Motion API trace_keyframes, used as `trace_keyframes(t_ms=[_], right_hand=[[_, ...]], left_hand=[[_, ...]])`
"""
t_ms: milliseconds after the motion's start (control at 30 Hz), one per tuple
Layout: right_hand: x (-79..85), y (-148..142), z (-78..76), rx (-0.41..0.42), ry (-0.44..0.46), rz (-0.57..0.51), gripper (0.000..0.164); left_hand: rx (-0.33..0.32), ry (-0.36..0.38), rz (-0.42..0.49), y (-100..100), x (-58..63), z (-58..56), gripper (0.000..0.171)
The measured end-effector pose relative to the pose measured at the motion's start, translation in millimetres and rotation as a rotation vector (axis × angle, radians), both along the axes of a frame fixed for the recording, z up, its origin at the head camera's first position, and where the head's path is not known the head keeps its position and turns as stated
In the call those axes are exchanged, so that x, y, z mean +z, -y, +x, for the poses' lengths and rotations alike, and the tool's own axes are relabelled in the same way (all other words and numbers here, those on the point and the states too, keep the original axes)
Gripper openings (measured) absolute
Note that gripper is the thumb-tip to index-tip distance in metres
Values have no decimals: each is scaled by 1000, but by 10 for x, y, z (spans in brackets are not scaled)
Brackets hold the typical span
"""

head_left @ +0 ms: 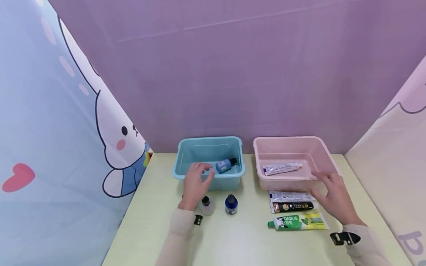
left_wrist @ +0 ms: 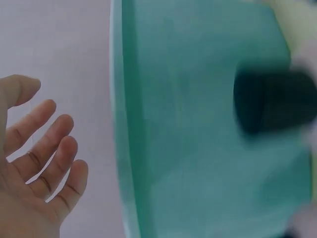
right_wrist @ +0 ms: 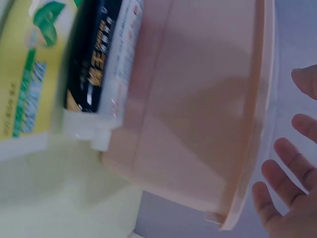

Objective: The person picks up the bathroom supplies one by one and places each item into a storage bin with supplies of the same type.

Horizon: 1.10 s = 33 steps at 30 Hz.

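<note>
My left hand (head_left: 195, 186) hovers at the front rim of the teal basin (head_left: 229, 183), fingers loosely bent and holding nothing. Inside that basin lies a blue bottle (head_left: 224, 166) with a black cap. Over the front right corner of the pink basin (head_left: 276, 183) is my right hand (head_left: 334, 197), its fingers relaxed and apart with nothing in them. A white toothpaste tube (head_left: 281, 169) lies in the pink basin. In the wrist views, the left fingers (left_wrist: 64, 153) and right fingers (right_wrist: 285, 181) are spread beyond the basin rims.
Before the teal basin stand a clear bottle (head_left: 208, 207), partly behind the left wrist, and a dark blue bottle (head_left: 231, 205). In front of the pink basin lie a white tube (head_left: 289, 196), a black tube (head_left: 293, 207) and a green-yellow Darlie toothpaste tube (head_left: 296, 222).
</note>
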State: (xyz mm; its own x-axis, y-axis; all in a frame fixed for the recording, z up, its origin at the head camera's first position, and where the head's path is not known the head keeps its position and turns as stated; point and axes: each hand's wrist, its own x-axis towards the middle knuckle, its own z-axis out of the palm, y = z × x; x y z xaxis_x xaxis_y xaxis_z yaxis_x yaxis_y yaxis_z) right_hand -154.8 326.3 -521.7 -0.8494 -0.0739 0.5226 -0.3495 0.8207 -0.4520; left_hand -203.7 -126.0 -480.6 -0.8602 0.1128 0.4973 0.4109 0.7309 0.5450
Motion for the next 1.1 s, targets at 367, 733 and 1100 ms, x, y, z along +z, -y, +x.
trace_keyframes(t_ms=[367, 733, 1100], right_hand=[[-231, 168, 97, -5, 62, -3, 43], [-420, 221, 100, 22, 132, 53, 35], [-513, 205, 225, 39, 324, 81, 29]], left_hand=[[-98, 37, 90, -678, -97, 165, 14], [-132, 231, 275, -1221, -175, 153, 8], [-117, 406, 440, -1624, -367, 104, 6]])
